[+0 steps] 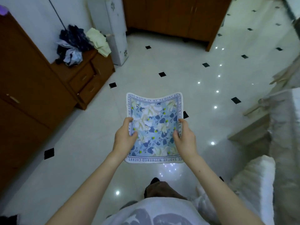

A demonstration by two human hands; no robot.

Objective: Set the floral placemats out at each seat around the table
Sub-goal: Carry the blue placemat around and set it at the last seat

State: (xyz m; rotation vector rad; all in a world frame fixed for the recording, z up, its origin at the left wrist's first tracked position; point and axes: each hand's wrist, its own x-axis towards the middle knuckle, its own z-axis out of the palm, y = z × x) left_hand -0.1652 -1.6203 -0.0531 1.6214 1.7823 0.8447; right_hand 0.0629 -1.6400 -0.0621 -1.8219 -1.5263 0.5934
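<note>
A blue floral placemat (155,125) with a white border and dark lettering is held flat in front of me, above the tiled floor. My left hand (125,136) grips its left edge, thumb on top. On the opposite edge my right hand (184,137) grips in the same way. The mat sags slightly in the middle at its far edge. No table top shows clearly in this view.
A brown cabinet with drawers (84,75) stands at the left, with a heap of dark and pale cloth (76,46) on it. A wooden wardrobe (175,17) fills the back. Blurred wooden furniture (253,127) and white fluffy fabric (254,181) sit at the right.
</note>
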